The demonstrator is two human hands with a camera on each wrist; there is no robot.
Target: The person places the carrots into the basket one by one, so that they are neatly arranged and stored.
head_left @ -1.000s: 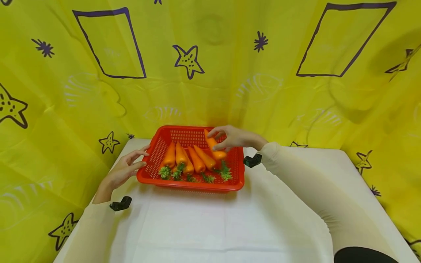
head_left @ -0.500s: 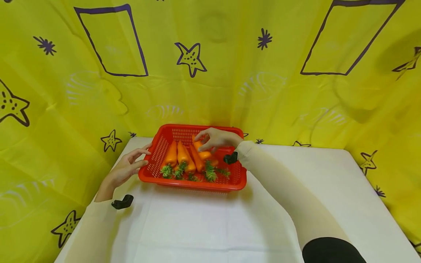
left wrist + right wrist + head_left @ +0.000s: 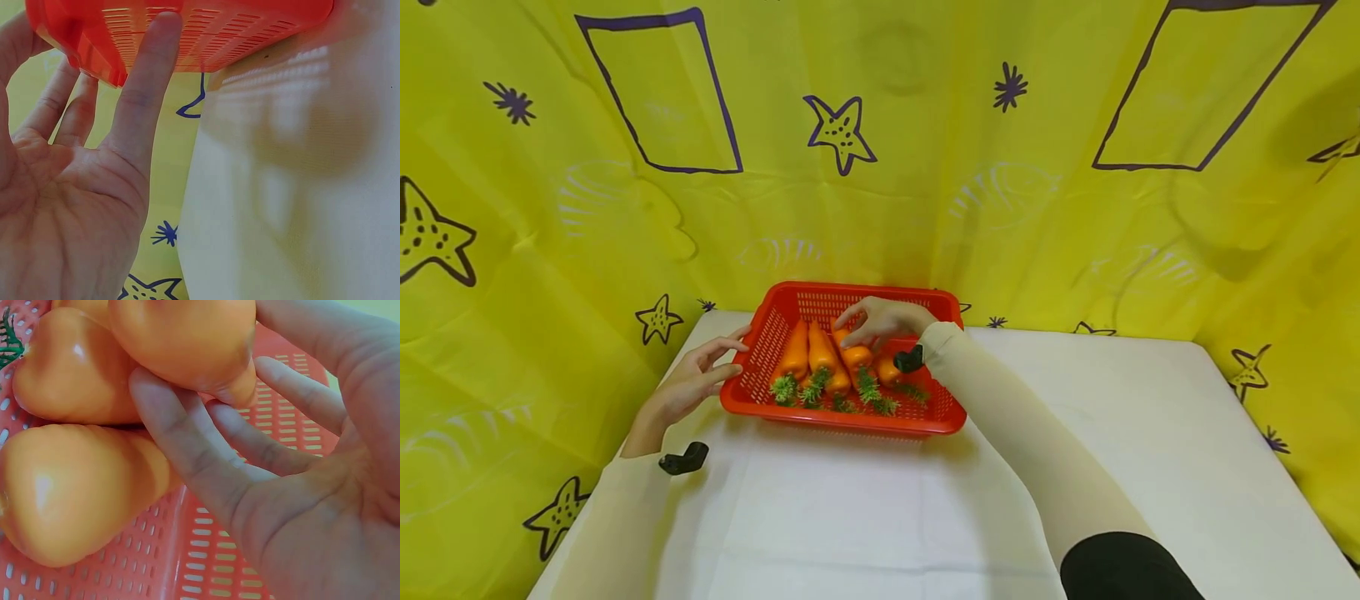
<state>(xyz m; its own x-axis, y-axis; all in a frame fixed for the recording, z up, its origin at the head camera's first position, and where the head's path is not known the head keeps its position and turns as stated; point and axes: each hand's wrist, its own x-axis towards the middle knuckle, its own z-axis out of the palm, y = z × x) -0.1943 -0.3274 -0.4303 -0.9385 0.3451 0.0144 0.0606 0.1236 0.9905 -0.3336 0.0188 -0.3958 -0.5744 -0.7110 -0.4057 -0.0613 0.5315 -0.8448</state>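
Note:
A red slotted basket (image 3: pixel 850 423) stands on the table with several toy carrots in it. My right hand (image 3: pixel 882 321) is inside the basket and grips one orange carrot (image 3: pixel 856 358) between thumb and fingers, over the other carrots. The right wrist view has this carrot (image 3: pixel 181 337) close up, fingertips against its underside. To its left lie more carrots (image 3: pixel 793 354) with green tops. One carrot (image 3: pixel 887 372) lies to its right, partly hidden by my wrist. My left hand (image 3: pixel 688 385) holds the basket's left side. In the left wrist view a fingertip (image 3: pixel 164 28) presses the slotted wall.
A white-covered table (image 3: pixel 835 508) carries the basket near its back edge. Behind and at both sides hangs a yellow curtain (image 3: pixel 917 208) printed with starfish, just behind the basket. A small black camera (image 3: pixel 683 458) sits at my left wrist.
My right hand has moved left across the basket, carrying the carrot from the right side to the grouped carrots. The left hand keeps its place on the basket; the head view shifts slightly.

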